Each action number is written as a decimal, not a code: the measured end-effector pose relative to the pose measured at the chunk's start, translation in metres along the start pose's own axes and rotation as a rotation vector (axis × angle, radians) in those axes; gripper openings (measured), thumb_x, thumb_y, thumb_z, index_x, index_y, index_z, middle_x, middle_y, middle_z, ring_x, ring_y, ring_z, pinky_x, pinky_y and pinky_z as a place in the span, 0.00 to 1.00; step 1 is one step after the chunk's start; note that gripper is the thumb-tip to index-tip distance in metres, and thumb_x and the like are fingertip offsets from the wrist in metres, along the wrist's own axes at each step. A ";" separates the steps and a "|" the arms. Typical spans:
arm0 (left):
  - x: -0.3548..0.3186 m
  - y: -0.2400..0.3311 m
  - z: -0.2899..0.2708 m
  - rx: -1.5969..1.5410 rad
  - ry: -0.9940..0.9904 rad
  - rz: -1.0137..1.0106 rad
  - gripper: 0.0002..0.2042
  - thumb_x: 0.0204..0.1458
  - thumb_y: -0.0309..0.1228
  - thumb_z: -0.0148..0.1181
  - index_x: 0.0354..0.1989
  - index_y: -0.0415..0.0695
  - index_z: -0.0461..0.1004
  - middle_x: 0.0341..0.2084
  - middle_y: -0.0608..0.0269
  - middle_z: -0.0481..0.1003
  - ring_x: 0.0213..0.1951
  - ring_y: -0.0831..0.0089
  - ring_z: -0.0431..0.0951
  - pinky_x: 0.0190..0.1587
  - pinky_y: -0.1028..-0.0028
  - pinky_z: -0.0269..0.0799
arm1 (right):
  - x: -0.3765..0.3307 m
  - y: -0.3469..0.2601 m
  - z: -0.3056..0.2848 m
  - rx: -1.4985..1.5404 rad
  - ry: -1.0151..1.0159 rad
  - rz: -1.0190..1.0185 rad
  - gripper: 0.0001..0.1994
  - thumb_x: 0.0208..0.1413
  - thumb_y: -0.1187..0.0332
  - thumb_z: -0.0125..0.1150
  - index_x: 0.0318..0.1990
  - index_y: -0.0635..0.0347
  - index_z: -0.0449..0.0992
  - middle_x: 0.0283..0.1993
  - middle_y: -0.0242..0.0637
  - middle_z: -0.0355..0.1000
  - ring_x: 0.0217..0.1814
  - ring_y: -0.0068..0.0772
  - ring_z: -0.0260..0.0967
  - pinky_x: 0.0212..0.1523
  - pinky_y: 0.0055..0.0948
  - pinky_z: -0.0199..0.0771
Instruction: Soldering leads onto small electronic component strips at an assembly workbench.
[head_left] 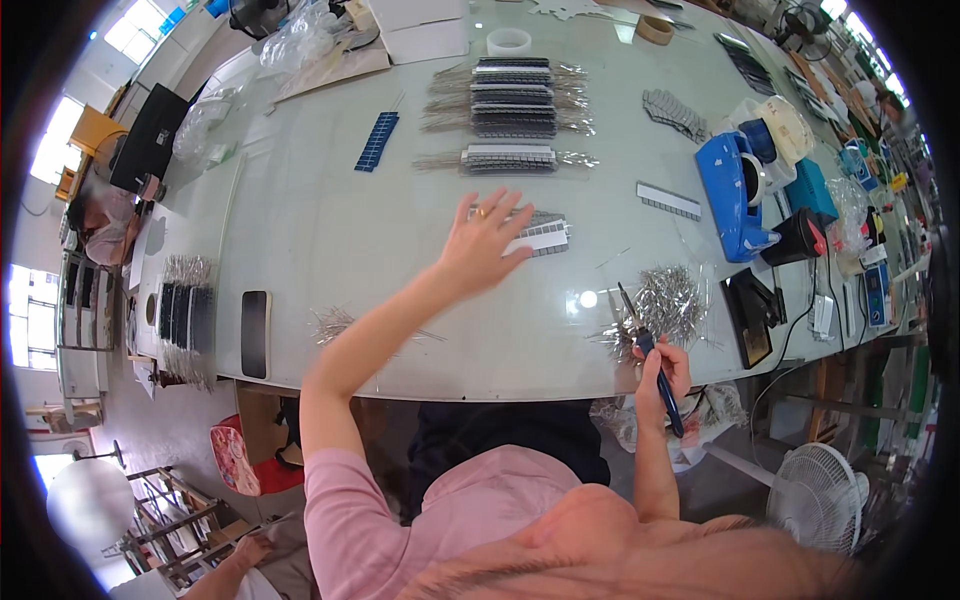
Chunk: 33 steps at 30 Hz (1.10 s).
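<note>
My left hand [484,245] lies with fingers spread over a small pile of grey gridded cell strips with a white strip [542,238] on top. It partly covers them, and I cannot tell how firmly it presses. Near the table's front edge, my right hand [664,367] is closed round the dark blue handle of what looks like a soldering iron [669,402], its thin tip pointing up and left. Beside that tip spreads a heap of shiny silver wire pieces [668,300]. Beyond my left hand sit stacked wired strips [510,158], metal leads sticking out at both ends.
A blue tape dispenser [728,195] and a black stand [748,318] are at the right, with cables nearby. A phone [256,333] and more wired strips [184,318] lie left. Loose wires [335,324] are near the front edge. Another person's arm [232,568] shows lower left.
</note>
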<state>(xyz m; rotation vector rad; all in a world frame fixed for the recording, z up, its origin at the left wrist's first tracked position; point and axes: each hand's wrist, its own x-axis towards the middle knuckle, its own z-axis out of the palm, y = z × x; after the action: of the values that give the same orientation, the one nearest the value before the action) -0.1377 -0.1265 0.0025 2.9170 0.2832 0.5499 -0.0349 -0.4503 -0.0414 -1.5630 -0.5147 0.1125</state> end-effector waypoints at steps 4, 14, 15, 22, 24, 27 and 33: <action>-0.009 0.008 0.001 -0.047 -0.088 -0.053 0.26 0.59 0.45 0.50 0.63 0.48 0.62 0.64 0.49 0.58 0.66 0.53 0.54 0.66 0.48 0.41 | 0.001 0.000 0.001 -0.009 -0.044 -0.065 0.05 0.58 0.77 0.55 0.40 0.66 0.69 0.35 0.39 0.73 0.35 0.30 0.77 0.51 0.27 0.71; -0.053 0.030 -0.022 0.031 -0.229 0.051 0.25 0.58 0.47 0.50 0.64 0.56 0.62 0.68 0.55 0.52 0.70 0.54 0.46 0.66 0.45 0.37 | -0.001 -0.001 0.002 -0.034 -0.011 -0.012 0.03 0.59 0.77 0.52 0.40 0.66 0.68 0.32 0.40 0.75 0.34 0.27 0.76 0.56 0.29 0.67; -0.058 0.033 -0.021 0.044 -0.230 0.028 0.25 0.58 0.47 0.51 0.64 0.56 0.62 0.68 0.55 0.52 0.70 0.55 0.45 0.66 0.46 0.38 | 0.000 -0.002 0.002 -0.041 -0.023 -0.004 0.03 0.60 0.78 0.50 0.40 0.65 0.68 0.32 0.40 0.76 0.34 0.26 0.76 0.62 0.32 0.63; -0.103 0.071 -0.040 -0.011 -0.303 -0.003 0.28 0.53 0.46 0.56 0.64 0.57 0.62 0.67 0.59 0.54 0.69 0.59 0.50 0.65 0.47 0.41 | 0.001 -0.011 0.004 -0.030 -0.024 -0.001 0.02 0.60 0.76 0.51 0.38 0.65 0.68 0.30 0.40 0.75 0.34 0.28 0.76 0.64 0.35 0.62; -0.116 0.082 -0.043 -0.043 -0.330 -0.015 0.29 0.52 0.46 0.57 0.64 0.57 0.62 0.66 0.60 0.57 0.68 0.60 0.52 0.65 0.47 0.43 | 0.000 -0.020 0.002 -0.040 -0.082 -0.012 0.02 0.59 0.77 0.52 0.38 0.65 0.67 0.30 0.38 0.74 0.33 0.27 0.76 0.65 0.36 0.61; -0.130 0.094 -0.042 -0.125 -0.397 -0.060 0.31 0.51 0.44 0.58 0.65 0.55 0.61 0.68 0.57 0.54 0.69 0.59 0.50 0.65 0.45 0.37 | -0.014 -0.026 -0.007 -0.062 -0.161 0.012 0.04 0.54 0.79 0.57 0.36 0.64 0.70 0.30 0.36 0.75 0.32 0.26 0.76 0.55 0.35 0.71; -0.116 0.137 -0.025 -0.175 -0.241 -0.150 0.32 0.49 0.45 0.61 0.65 0.54 0.62 0.67 0.56 0.54 0.69 0.57 0.50 0.65 0.46 0.36 | -0.017 -0.043 -0.024 -0.172 -0.183 -0.090 0.04 0.55 0.78 0.56 0.37 0.64 0.69 0.29 0.33 0.72 0.31 0.27 0.77 0.62 0.39 0.64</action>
<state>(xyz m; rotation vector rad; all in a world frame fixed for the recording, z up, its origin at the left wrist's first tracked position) -0.2314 -0.2813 0.0118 2.7270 0.3960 0.1876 -0.0517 -0.4805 -0.0027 -1.7032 -0.7537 0.1469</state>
